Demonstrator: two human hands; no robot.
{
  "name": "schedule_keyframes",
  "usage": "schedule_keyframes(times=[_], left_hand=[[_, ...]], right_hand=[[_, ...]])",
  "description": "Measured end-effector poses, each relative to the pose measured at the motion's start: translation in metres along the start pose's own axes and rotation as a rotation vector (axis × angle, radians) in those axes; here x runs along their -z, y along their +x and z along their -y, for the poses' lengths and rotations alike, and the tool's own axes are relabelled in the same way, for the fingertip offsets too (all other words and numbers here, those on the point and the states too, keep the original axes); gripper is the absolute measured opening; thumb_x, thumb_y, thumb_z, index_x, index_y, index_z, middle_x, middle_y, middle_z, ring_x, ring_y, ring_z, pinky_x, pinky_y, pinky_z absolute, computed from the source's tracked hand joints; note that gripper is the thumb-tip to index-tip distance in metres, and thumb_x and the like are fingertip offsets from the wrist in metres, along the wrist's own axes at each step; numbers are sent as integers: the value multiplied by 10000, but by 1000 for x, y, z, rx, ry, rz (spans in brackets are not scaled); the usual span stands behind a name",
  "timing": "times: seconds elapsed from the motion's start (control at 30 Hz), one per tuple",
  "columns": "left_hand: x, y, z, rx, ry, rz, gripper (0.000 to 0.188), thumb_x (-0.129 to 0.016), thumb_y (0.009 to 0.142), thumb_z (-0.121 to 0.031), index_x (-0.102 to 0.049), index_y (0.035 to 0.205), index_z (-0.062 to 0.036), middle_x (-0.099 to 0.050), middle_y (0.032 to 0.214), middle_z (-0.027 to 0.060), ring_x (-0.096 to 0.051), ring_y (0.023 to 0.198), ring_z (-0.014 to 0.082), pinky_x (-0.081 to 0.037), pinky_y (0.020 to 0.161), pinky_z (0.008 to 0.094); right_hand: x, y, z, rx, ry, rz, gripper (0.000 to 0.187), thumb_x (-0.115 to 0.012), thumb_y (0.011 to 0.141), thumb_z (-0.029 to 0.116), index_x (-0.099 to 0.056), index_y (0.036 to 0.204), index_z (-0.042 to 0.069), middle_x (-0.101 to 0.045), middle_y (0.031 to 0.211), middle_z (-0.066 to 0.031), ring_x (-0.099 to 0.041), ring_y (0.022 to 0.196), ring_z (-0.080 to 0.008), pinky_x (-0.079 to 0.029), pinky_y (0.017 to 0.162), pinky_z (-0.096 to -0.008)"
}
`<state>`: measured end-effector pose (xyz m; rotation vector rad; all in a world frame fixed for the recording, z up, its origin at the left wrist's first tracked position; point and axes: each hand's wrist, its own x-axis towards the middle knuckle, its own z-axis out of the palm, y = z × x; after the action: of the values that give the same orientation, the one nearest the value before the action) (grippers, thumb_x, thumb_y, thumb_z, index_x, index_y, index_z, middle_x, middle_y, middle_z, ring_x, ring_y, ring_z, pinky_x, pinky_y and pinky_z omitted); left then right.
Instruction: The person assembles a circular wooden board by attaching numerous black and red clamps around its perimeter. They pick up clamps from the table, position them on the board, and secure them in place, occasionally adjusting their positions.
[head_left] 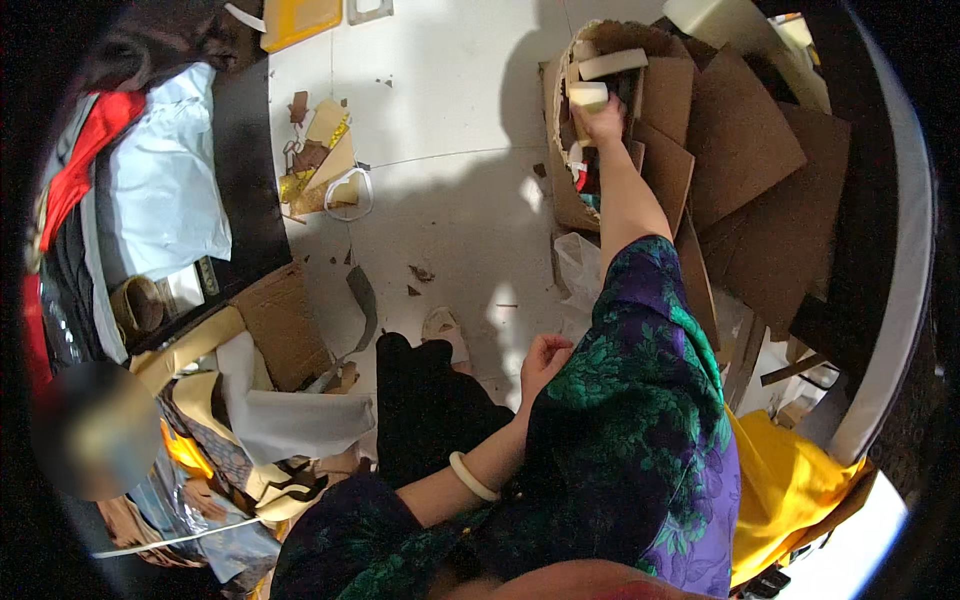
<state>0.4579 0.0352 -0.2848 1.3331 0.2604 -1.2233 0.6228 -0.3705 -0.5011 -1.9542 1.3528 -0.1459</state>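
My right hand is stretched forward into an open cardboard box at the upper right. Its fingers are closed round a pale cream foam block, held above the box's contents. Just beyond lies another long, whitish foam piece across the box. Red, white and blue scraps show inside, near the box's left wall. My left hand rests close to my body with the fingers curled in, and no object shows in it. A cream bangle circles my left wrist.
Large flat cardboard sheets lean against the box's right side. A clear plastic bag lies below it. Scraps litter the pale floor to the left. Left of me are a heap of offcuts and a light-blue bag; yellow cloth lies at my right.
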Motion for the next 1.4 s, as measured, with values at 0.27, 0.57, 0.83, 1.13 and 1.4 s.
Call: schedule_keyframes(times=[0.27,0.57,0.83,1.13,1.4], left_hand=[[-32,-7,-10,282,-97,-157,82,-577,950,-94,-598,999,-31,-657,911,69,-615,817,138,-511,765,267],[10,29,24,230,-89,11,108,-598,939,-72,-618,1026,-11,-659,937,37,-609,856,108,-494,772,250],[8,39,-37,88,-54,-374,102,-587,945,-73,-575,1031,-20,-628,944,72,-609,840,161,-522,776,288],[-1,43,-79,-451,575,-181,593,-781,755,-82,-511,1279,-16,-617,1153,146,-609,1063,246,-482,951,382],[-4,37,-43,-8,113,-263,391,-732,762,-45,-540,1101,-25,-585,920,33,-573,835,149,-497,785,309]], right_hand=[[7,-111,37,-92,36,156,701,-468,933,657,-769,929,24,-700,793,-225,-678,884,-372,-491,890,-440],[-15,118,-36,-163,123,-250,873,-790,779,271,-360,1510,65,-431,1525,-178,-433,1391,-336,-364,1145,-416],[7,-33,60,-36,254,-773,300,-743,814,200,-668,991,-31,-688,919,-186,-663,861,-349,-516,821,-409],[134,-309,132,210,80,639,259,-788,744,144,-699,952,17,-646,762,-79,-609,717,-132,-501,653,-309],[49,-153,33,-84,-294,318,249,-548,912,100,-717,1045,-26,-736,1036,-181,-713,946,-291,-558,837,-390]])
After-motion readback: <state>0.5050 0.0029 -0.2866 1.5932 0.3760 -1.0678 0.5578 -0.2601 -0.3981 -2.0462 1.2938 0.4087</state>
